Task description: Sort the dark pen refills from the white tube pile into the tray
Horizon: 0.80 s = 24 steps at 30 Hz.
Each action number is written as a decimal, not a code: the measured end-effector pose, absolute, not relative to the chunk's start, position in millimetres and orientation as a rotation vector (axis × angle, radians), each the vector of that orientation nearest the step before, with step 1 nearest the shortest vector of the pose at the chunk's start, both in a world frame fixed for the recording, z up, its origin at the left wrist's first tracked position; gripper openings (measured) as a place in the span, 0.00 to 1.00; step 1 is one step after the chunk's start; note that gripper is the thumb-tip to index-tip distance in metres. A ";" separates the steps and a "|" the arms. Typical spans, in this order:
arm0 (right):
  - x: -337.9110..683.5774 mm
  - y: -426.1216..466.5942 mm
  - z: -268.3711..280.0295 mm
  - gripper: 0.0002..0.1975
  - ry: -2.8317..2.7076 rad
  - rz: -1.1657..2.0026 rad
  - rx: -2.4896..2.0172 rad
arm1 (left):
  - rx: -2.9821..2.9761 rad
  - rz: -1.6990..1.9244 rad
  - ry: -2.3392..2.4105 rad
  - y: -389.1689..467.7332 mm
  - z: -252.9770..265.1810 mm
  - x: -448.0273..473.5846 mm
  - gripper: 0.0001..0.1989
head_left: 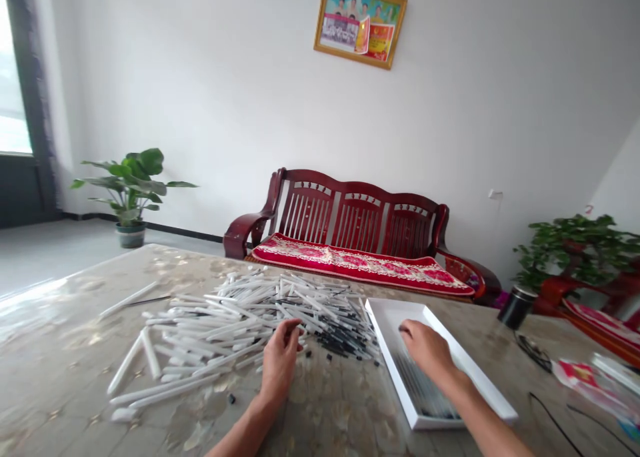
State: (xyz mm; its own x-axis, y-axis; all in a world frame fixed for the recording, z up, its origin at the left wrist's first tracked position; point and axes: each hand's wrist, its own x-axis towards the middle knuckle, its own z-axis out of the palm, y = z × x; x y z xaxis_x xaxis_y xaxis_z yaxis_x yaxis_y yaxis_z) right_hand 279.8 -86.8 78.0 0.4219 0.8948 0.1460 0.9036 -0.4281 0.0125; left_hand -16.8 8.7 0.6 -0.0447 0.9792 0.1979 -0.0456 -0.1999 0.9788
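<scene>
A large heap of white pen-like tubes (215, 317) lies on the table, with dark, slender pieces (340, 337) at its right side. My left hand (281, 358) is at the near edge of the heap, fingers curled in; whatever they hold, if anything, is hidden. Inside a shallow white box (393, 371) lie thin, dark, stick-like pieces (417, 383), blurred at the near end. My right hand (426, 350) hangs over the box with thumb and fingers closed together, and I cannot make out what is in them.
Small black caps (231, 398) are scattered on the patterned table cover (320, 423). A black cylinder (517, 308), cables (534, 353) and a red-and-white plastic packet (580, 377) are at the right. Behind the table stands a dark red wooden bench (360, 227).
</scene>
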 end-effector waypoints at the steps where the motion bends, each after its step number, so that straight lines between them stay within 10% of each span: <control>1: 260.1 -76.0 78.5 0.14 -1.719 -0.205 -2.472 | 1.270 1.419 1.097 9.2 0.1 -16.6 0.25; 24: 157.5 -9.7 26.5 0.08 -1.779 -0.113 -2.041 | 0.997 1.305 0.862 8.0 -9.8 5.7 0.20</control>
State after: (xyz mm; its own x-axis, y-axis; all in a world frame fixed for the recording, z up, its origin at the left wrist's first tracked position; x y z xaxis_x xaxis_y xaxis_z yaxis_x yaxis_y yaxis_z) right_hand 157.5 -9.7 26.5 0.1744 0.9260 0.3349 0.9608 -0.0857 -0.2635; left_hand 5.7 8.0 -9.8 0.0896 0.9952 0.0382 -0.3554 -0.0039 0.9347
